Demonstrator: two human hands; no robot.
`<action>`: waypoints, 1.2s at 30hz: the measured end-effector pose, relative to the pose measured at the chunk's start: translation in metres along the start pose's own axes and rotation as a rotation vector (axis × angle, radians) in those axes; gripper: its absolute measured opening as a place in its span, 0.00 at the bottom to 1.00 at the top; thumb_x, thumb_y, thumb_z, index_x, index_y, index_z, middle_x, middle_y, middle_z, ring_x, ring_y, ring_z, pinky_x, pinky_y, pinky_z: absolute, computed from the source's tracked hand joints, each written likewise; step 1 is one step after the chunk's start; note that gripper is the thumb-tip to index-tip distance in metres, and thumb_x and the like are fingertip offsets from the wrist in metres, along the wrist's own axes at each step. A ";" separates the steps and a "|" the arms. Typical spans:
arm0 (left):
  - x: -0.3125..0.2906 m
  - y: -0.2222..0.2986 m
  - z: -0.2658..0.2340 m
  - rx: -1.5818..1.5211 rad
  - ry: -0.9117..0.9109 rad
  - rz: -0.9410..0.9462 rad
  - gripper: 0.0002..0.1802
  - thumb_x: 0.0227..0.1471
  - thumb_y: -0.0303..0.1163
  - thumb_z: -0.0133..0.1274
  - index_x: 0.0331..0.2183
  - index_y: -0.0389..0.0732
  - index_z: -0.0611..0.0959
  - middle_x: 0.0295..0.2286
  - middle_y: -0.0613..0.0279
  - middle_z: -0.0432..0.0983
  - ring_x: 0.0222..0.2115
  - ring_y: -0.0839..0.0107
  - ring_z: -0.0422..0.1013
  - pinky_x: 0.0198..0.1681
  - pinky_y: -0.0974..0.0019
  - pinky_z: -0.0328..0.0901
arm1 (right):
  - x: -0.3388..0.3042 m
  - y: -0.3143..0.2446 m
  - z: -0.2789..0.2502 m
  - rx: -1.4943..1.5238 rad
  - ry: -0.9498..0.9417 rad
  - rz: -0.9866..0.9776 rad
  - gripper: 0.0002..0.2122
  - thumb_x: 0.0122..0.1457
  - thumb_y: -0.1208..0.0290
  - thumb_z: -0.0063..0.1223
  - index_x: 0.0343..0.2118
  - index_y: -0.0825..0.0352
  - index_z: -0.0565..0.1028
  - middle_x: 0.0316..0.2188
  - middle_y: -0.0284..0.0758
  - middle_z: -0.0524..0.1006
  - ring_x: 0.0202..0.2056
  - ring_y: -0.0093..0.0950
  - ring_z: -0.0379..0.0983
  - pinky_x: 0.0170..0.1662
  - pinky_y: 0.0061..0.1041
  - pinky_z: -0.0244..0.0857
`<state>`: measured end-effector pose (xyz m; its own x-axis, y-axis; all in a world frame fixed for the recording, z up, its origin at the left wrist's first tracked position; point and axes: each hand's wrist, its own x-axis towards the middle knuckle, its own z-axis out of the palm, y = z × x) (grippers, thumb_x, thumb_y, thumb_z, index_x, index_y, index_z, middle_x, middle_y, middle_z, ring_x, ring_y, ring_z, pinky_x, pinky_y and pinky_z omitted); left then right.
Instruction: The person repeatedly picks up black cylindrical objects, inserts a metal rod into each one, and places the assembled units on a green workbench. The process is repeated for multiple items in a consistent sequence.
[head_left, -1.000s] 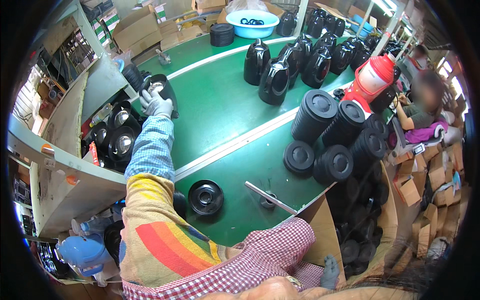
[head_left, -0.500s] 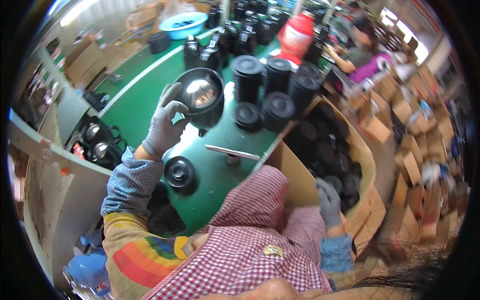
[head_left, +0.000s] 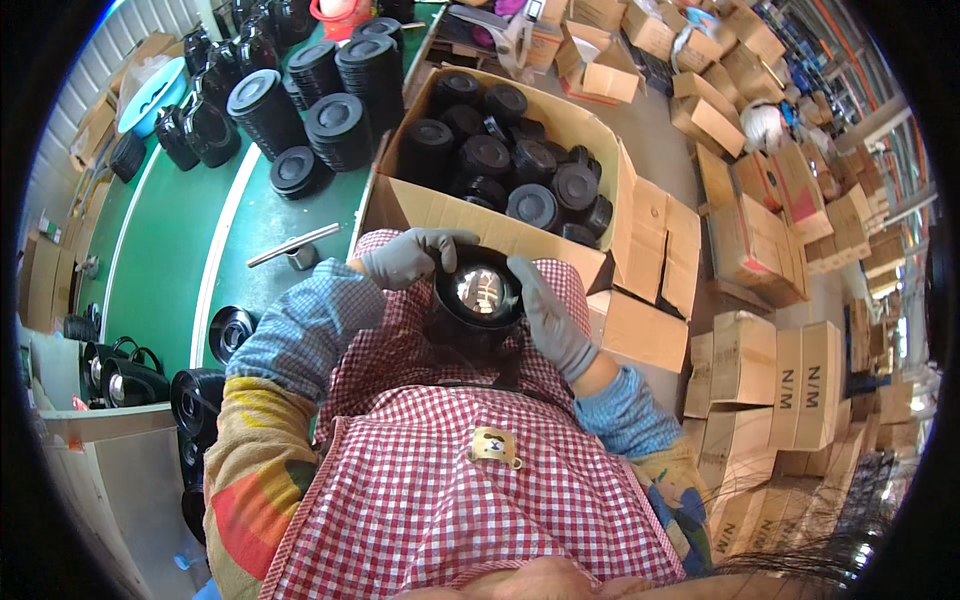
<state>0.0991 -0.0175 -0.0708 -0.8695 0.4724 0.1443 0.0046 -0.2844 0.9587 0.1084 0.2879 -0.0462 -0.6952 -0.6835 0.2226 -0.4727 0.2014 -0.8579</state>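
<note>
Over my lap, a black jug body (head_left: 478,325) with a mirror-like silver inside is held between my two gloved hands, its round opening facing up at me. My left hand (head_left: 412,260) has its fingers closed on the rim at the upper left. From the right side my right hand (head_left: 556,322) presses its fingers against the rim and wall. The jug's underside is hidden. Just beyond it stands an open cardboard box (head_left: 455,215) holding several round black lids (head_left: 533,205).
On the green table (head_left: 225,200) at left are stacked black lids (head_left: 265,112), a T-shaped metal bar (head_left: 294,245) and a single lid (head_left: 231,333). Black jugs (head_left: 213,120) stand farther back. Open box flaps (head_left: 655,245) jut out at right, with many cartons (head_left: 765,385) beyond.
My left hand has brought the jug body from over the table to my lap. My right hand has left the box's side and now grips the jug too. The view has turned right.
</note>
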 end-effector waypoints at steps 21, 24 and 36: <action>0.016 -0.010 -0.064 0.460 0.894 -0.154 0.24 0.52 0.15 0.50 0.51 0.36 0.81 0.46 0.58 0.81 0.48 0.67 0.75 0.56 0.66 0.67 | 0.071 0.008 -0.023 -0.610 -0.223 -0.003 0.25 0.54 0.43 0.58 0.43 0.63 0.80 0.37 0.41 0.81 0.38 0.42 0.78 0.42 0.41 0.70; -0.017 0.006 -0.154 0.681 1.150 0.279 0.23 0.51 0.22 0.59 0.51 0.36 0.80 0.50 0.55 0.77 0.50 0.65 0.74 0.55 0.63 0.67 | 0.078 0.026 -0.014 -0.639 -0.430 -0.075 0.27 0.54 0.41 0.57 0.48 0.58 0.79 0.42 0.37 0.80 0.45 0.37 0.76 0.49 0.41 0.67; -0.012 0.050 -0.260 1.923 0.723 -0.063 0.26 0.56 0.38 0.59 0.55 0.42 0.79 0.58 0.51 0.70 0.62 0.50 0.61 0.65 0.53 0.56 | 0.109 0.038 -0.023 -0.222 -0.163 -0.145 0.22 0.59 0.49 0.58 0.48 0.62 0.80 0.43 0.38 0.81 0.42 0.39 0.78 0.47 0.38 0.71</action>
<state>-0.0185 -0.2544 -0.0880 -0.8831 -0.0384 0.4677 -0.0436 0.9990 -0.0003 0.0024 0.2373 -0.0437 -0.5243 -0.8161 0.2432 -0.6802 0.2296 -0.6962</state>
